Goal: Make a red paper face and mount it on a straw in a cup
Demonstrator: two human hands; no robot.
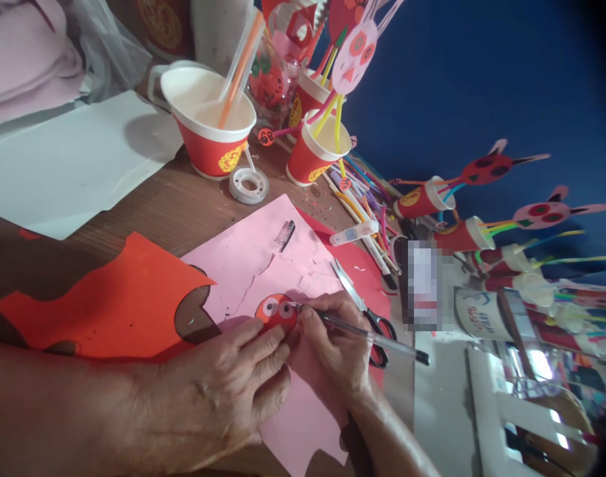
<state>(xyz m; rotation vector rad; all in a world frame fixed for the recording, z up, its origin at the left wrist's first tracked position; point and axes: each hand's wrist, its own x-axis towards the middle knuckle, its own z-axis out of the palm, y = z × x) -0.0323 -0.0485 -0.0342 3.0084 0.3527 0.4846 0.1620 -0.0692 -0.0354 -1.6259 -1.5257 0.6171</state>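
Note:
My right hand (340, 344) grips a clear-barrelled pen (377, 338), its tip touching a small orange-red paper disc (275, 319). Two white circles with dark centres sit on the disc like eyes. My left hand (203, 391) lies flat with its fingers on the disc's lower edge, hiding part of it. Beneath both hands is pink paper (303, 424) with cut edges. A pen cap (285, 236) rests on that paper, above the disc. Scissors (350, 286) with black handles lie just beyond my right hand. Cut orange paper (118, 291) is beside my left wrist.
A red-and-white cup (203, 146) and a tape roll (248, 185) stand ahead. Another cup (312, 156) holds pipe cleaners and a pink paper face (355, 56). A glue tube (353, 232) lies near loose pipe cleaners. White paper (74, 165) is at left; several decorated cups line the right.

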